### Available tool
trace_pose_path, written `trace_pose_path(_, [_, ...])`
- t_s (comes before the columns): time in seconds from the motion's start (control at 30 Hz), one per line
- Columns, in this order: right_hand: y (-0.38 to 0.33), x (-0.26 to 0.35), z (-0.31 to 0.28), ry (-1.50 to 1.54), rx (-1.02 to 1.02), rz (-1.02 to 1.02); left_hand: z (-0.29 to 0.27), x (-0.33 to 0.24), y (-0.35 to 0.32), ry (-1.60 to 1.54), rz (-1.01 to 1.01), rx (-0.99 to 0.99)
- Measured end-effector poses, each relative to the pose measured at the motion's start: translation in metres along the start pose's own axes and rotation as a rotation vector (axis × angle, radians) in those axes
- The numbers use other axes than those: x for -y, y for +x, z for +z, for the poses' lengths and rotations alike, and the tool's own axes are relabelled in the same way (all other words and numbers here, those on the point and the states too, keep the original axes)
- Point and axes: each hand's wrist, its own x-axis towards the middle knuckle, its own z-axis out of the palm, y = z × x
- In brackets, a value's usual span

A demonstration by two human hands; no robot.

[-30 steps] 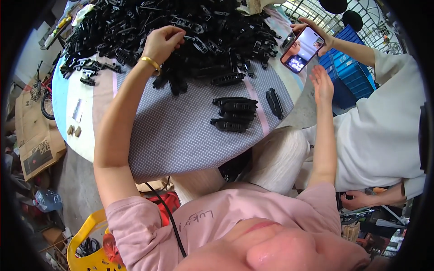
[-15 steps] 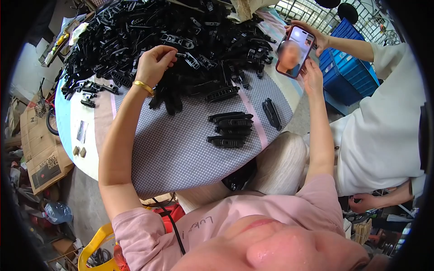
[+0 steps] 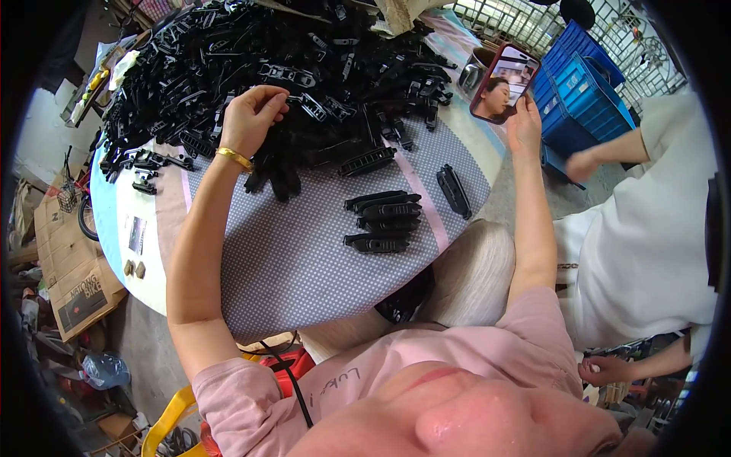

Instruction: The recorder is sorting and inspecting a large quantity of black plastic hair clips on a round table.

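One phone [image 3: 505,84] held in right hand [image 3: 525,127]; left hand [image 3: 250,123] curled, thumb and forefinger pressed together near black parts [image 3: 228,61], any pinched piece unclear.

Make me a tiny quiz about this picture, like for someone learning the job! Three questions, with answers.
1. True or false: the gold bracelet is on the left arm.
2. What does the right hand hold? A) a spoon B) a phone C) a hammer
3. Fill in: the small group of black pieces lies left of the pink stripe; the lone piece lies to its ____.

Key: 1. True. 2. B. 3. Right.
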Motion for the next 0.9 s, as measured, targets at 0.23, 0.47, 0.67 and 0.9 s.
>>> trace_pose_path(0.23, [0.014,-0.006,-0.015,-0.048,0.031,-0.036,0.003,-0.004,0.0,0.026,-0.026,-0.014])
trace_pose_path(0.47, [0.009,-0.002,-0.003,-0.091,-0.046,0.009,0.002,-0.004,-0.001,0.057,-0.022,-0.023])
trace_pose_path(0.67, [0.006,0.001,0.0,-0.115,-0.092,0.063,0.003,-0.005,0.0,0.06,-0.019,-0.022])
trace_pose_path(0.9, [0.004,0.0,-0.001,-0.061,-0.167,0.081,0.003,-0.004,-0.001,0.047,-0.021,-0.016])
